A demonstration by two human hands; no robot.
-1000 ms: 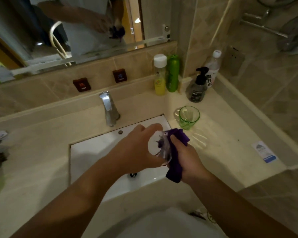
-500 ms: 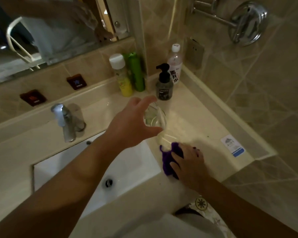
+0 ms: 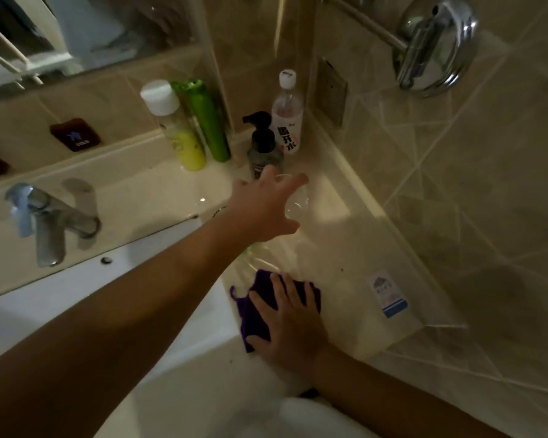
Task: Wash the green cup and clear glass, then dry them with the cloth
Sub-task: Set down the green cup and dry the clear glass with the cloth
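Note:
My left hand reaches across the counter and grips the clear glass between thumb and fingers, just in front of the black pump bottle. The glass is at or just above the counter top; contact is unclear. My right hand lies flat with straight fingers on the purple cloth, which is spread on the counter at the sink's right edge. Only a faint green sliver of the green cup shows below my left wrist; the forearm hides the rest.
A black pump bottle, a water bottle, a green bottle and a yellow bottle stand in the back corner. The tap is at left above the white sink. The tiled wall closes the right side.
My left hand has carried the glass away from the cloth to the back right of the counter. My right hand has laid the cloth down beside the sink and flattened on it.

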